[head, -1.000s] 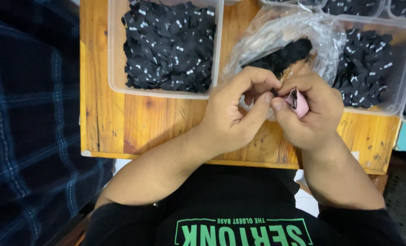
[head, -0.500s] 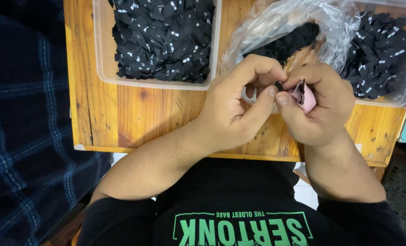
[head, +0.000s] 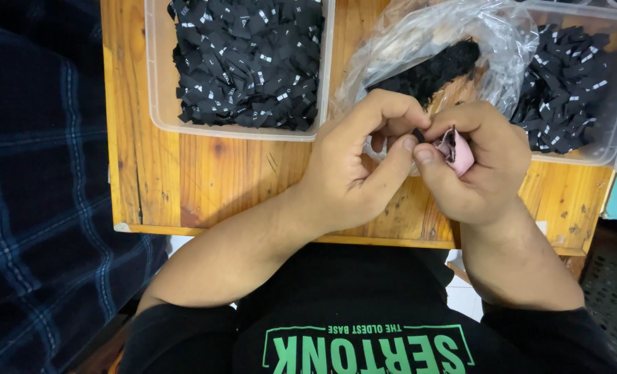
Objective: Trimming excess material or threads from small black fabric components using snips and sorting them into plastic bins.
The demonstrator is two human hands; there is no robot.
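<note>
From the head view, both hands meet over the front of the wooden worktop (head: 204, 180): the left hand (head: 360, 170) pinches a tiny black piece (head: 418, 134) at its fingertips, while the right hand (head: 478, 166) clamps a small pink item (head: 456, 149). They seem mid-joining; aligning the two closely looks like the next need. A clear bag (head: 433, 48) and tubs of black pieces (head: 246, 62) lie just behind.

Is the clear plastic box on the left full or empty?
Full. The clear plastic box on the wooden table holds a heap of small black pieces across its whole visible floor.
</note>
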